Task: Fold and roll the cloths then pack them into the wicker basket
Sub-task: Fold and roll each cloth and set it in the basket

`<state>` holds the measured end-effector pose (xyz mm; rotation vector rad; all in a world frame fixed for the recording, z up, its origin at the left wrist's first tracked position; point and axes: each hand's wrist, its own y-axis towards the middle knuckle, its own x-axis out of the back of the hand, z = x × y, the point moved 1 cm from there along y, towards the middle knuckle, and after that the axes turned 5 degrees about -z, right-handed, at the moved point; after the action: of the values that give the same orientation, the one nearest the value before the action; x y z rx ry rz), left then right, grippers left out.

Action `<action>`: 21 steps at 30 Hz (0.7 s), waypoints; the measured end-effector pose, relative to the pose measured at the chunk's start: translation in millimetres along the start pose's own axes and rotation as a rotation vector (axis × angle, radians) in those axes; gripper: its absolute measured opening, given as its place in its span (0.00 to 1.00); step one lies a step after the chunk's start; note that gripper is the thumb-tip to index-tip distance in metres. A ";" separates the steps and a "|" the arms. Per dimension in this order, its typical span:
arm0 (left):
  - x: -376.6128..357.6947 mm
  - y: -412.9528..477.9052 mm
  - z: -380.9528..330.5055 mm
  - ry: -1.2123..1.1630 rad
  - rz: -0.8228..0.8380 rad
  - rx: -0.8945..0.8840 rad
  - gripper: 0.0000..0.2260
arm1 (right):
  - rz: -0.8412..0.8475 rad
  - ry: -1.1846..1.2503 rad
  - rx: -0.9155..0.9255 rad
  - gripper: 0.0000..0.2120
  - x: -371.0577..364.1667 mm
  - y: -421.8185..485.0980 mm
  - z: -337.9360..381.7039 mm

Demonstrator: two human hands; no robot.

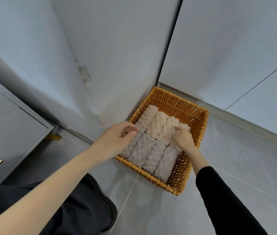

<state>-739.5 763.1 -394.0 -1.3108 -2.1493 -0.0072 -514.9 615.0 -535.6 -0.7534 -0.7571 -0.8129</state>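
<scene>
Right hand (pixel 183 139) is down in the wicker basket (pixel 185 107), its fingers curled over the fourth beige roll (pixel 184 128) at the right end of the far row, gripping it as it goes into the gap beside the basket wall. Left hand (pixel 120 133) hangs over the opposite side with its fingers bent, the tips at the far end of the leftmost of the grey rolls (pixel 151 155); whether it pinches that cloth or only touches it I cannot tell.

The basket stands on the floor (pixel 236 167), tucked into a corner between two pale walls. The step in hand looks like the packing itself, and close to its finish: no loose cloth shows anywhere outside the basket.

The next move probably calls for pushing this roll down until its top sits level with its neighbours. After that the hand should let go without dragging the fluffy pile and loosening the roll. The left hand may need to steady the grey row so it does not shift.

- One basket
- Four grey rolls side by side in the near row
- Four beige rolls (pixel 158 122) in the far row, counting the one being seated, which the hand partly hides
- That makes eight rolled cloths, as far as can be seen
</scene>
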 end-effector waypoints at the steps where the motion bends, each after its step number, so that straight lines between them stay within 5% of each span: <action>1: 2.8 -3.9 -5.0 -0.012 -0.015 -0.011 0.07 | -0.020 0.035 0.042 0.22 7.2 -9.4 10.5; 4: 11.0 -16.9 -15.8 -0.072 -0.081 -0.048 0.07 | -0.060 0.227 0.154 0.19 31.3 -43.0 47.2; 10: 41.7 -58.4 -29.3 -0.167 -0.241 -0.111 0.07 | 0.122 0.653 0.258 0.14 74.6 -131.1 121.9; 21: 143.5 -152.1 -29.2 -0.256 -0.584 -0.135 0.10 | 0.291 0.649 0.529 0.11 92.9 -226.3 248.0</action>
<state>-893.7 792.0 -252.8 -0.7369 -2.7229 -0.2356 -731.1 677.0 -269.6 -0.0930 -0.2392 -0.5063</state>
